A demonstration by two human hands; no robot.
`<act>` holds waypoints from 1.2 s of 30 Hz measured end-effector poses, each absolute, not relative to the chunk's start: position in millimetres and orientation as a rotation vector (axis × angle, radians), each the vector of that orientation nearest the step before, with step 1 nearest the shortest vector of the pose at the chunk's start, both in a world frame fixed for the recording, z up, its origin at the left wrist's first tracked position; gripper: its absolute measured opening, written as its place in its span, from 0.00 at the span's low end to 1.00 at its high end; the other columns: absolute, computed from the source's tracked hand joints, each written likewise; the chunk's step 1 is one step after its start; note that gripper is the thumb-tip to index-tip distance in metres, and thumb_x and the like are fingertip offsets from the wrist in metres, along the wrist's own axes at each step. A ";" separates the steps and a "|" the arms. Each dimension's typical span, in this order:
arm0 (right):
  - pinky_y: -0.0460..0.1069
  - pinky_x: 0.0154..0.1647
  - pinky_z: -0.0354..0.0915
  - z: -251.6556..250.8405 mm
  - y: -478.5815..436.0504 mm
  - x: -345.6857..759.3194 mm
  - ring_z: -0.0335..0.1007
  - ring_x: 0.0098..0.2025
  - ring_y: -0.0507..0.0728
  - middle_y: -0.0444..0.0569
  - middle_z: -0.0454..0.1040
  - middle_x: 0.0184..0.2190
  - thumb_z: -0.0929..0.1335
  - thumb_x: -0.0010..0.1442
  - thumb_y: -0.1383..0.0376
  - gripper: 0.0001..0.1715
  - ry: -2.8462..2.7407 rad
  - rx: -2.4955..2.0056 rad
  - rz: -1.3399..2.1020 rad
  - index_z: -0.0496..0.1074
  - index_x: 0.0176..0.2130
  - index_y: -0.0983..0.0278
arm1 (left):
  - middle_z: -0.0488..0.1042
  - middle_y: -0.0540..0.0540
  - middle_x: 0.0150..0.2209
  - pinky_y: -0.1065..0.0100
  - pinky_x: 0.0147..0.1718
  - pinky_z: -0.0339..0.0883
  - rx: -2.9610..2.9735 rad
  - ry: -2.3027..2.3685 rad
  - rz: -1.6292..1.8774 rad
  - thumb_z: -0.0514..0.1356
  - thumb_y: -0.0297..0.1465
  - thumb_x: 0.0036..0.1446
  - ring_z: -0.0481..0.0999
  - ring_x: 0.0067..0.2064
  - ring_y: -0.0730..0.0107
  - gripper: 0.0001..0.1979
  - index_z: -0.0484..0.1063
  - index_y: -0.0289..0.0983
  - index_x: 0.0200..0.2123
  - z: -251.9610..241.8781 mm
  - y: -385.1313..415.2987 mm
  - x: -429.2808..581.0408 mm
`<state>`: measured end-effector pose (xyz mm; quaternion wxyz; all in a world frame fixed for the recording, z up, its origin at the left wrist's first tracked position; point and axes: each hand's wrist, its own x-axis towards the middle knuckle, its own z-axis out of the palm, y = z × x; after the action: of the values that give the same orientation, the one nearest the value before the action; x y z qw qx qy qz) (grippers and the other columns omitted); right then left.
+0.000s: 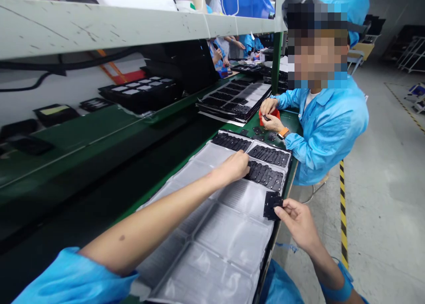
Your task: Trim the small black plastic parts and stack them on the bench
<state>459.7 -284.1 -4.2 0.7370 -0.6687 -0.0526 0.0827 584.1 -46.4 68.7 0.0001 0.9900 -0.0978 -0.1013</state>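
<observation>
My right hand (299, 224) pinches a flat black plate with small holes (272, 205) by its edge, over the near right side of the tray. My left hand (237, 166) reaches across the tray, its fingers curled down at the left end of a row of black plates (265, 175). Its fingertips are hidden, so what they hold cannot be made out. The large tray (229, 246) has a pale, translucent lining divided into compartments. Overlapping black plates fill several compartments at its far end; the nearer ones show bare lining.
A co-worker in blue (332, 127) sits at the far right, handling a small dark part above a red container (276, 114). Loose black plates (260, 133) lie beyond my tray. Stacked trays (237, 98) stand farther back. A shelf (133, 27) spans overhead.
</observation>
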 end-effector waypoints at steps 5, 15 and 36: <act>0.48 0.35 0.72 -4.6 -284.5 460.0 0.77 0.33 0.57 0.48 0.80 0.28 0.78 0.57 0.45 0.25 -0.120 -1.440 0.197 0.78 0.31 0.63 | 0.80 0.41 0.47 0.55 0.50 0.75 3.079 -0.358 -0.270 0.66 0.38 0.66 0.81 0.48 0.58 0.12 0.78 0.33 0.42 65.6 -36.0 585.0; 0.47 0.34 0.71 -9.3 -283.8 460.0 0.76 0.32 0.57 0.48 0.80 0.28 0.78 0.57 0.44 0.26 -0.119 -1.426 0.211 0.78 0.32 0.64 | 0.77 0.37 0.45 0.62 0.47 0.73 3.000 -0.382 -0.104 0.60 0.22 0.59 0.81 0.46 0.54 0.09 0.79 0.33 0.41 62.8 -36.0 579.5; 0.47 0.33 0.69 -8.5 -286.8 458.9 0.74 0.31 0.55 0.46 0.78 0.27 0.78 0.56 0.45 0.25 -0.112 -1.426 0.198 0.77 0.31 0.64 | 0.77 0.36 0.58 0.52 0.60 0.66 2.668 -0.901 -0.169 0.75 0.34 0.54 0.75 0.59 0.46 0.30 0.74 0.36 0.59 52.9 -20.1 592.6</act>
<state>458.9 -286.8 -8.5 0.7506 -0.6525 -0.0511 0.0905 592.6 -20.1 52.9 0.1594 0.9336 -0.3153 -0.0593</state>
